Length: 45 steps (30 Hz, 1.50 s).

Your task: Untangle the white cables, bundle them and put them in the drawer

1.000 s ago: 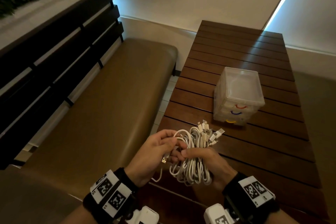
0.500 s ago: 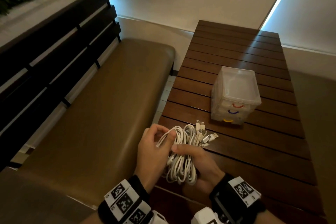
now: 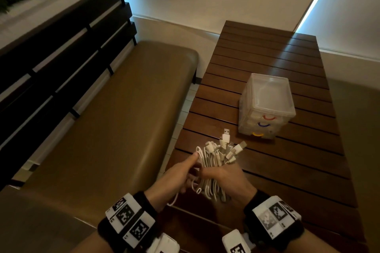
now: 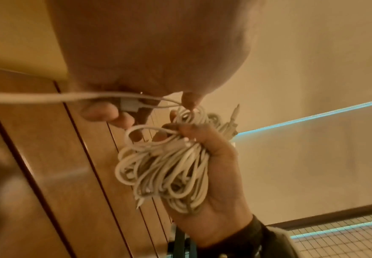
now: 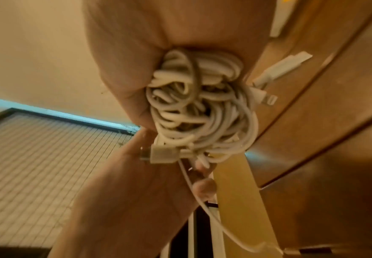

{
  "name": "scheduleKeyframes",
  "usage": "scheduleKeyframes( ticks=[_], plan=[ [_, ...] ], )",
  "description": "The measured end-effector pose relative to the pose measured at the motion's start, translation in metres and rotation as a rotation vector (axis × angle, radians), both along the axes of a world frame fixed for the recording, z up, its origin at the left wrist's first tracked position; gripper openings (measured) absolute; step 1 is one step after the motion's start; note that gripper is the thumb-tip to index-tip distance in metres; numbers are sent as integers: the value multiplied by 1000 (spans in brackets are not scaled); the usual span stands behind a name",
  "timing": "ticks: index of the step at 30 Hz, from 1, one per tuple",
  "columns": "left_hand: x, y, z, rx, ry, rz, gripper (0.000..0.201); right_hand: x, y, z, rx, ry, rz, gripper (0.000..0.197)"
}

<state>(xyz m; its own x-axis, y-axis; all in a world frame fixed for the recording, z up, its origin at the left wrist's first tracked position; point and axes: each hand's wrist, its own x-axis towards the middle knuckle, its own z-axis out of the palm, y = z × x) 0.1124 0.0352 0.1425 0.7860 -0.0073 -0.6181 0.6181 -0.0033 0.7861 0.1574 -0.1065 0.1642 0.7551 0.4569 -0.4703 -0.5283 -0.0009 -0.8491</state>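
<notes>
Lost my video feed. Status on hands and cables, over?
Right hand grips the white cables as one bunch over the table. Left hand pinches one strand. Drawer unit shut, path clear.

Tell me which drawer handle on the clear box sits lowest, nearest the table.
The yellow handle, on the bottom drawer of the drawer box; the blue handle sits above it and the red handle on top.

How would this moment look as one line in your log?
right hand: grips white cables | left hand: pinches a strand | drawer unit: shut
</notes>
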Motion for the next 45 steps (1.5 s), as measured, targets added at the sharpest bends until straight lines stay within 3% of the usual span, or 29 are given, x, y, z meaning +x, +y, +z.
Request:
scheduleKeyframes(
  ticks=[3, 9, 19, 23, 24, 29, 34, 37, 40, 41, 43, 45],
  plan=[
    [-2, -10, 1, -167, 26, 82, 52, 0, 8, -1, -73, -98, 31, 15],
    [2, -14, 1, -118, -21, 77, 55, -8, 12, -6, -83, -88, -30, 24],
    [-2, -11, 1, -268, -29, 41, 49, -11, 11, -13, -100, -161, -76, 20],
    [0, -6, -7, -496, -39, 244, 84, -13, 9, -5, -13, -135, -58, 27],
    [1, -6, -6, -531, -46, 285, 85, -13, 8, -3, 7, -125, -51, 29],
    [1, -18, -6, -553, -70, 340, 51, -11, 5, -5, 8, -139, -39, 32],
    [3, -16, -11, -567, -74, 387, 80, -12, 10, -16, -46, -148, -126, 31],
    [1, -10, -18, -530, -72, 267, 65, -11, 10, -13, 16, -106, -125, 22],
    [-10, 5, -23, -355, -79, -85, 58, -2, 2, -4, 36, -48, -133, 5],
    [-16, 13, -27, -276, -91, -212, 63, 4, -2, -2, 5, -83, -145, 5],
    [-28, 32, -35, -119, -148, -372, 67, 17, -10, 1, -52, -117, -135, 26],
    [-39, 53, -45, 43, -210, -394, 67, 22, -18, 6, -19, -69, -132, 27]
  ],
)
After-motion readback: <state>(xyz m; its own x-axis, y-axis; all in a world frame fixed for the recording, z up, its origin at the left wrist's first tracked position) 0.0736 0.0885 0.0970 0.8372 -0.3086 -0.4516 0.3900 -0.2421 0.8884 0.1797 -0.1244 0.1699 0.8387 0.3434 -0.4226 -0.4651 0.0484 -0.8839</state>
